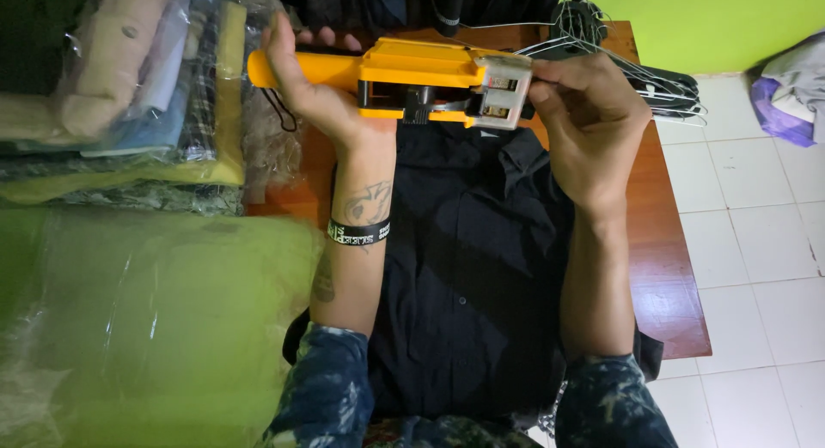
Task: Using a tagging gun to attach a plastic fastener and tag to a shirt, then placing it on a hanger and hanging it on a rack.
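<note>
My left hand (311, 87) grips the handle of an orange price-label gun (421, 77), held sideways above a table. My right hand (584, 117) closes its fingers on the gun's grey front end, where the label head sits. Beneath both hands a black buttoned shirt (468, 259) lies flat on the brown wooden table (666, 276), collar towards the far side. A black wristband with white marks circles my left wrist.
Stacks of folded clothes in clear plastic bags (137, 96) fill the left side, with a large green bagged bundle (146, 328) in front. Wire hangers (627, 57) lie at the table's far right corner. White tiled floor (756, 242) and a bundle of cloth (795, 91) are at right.
</note>
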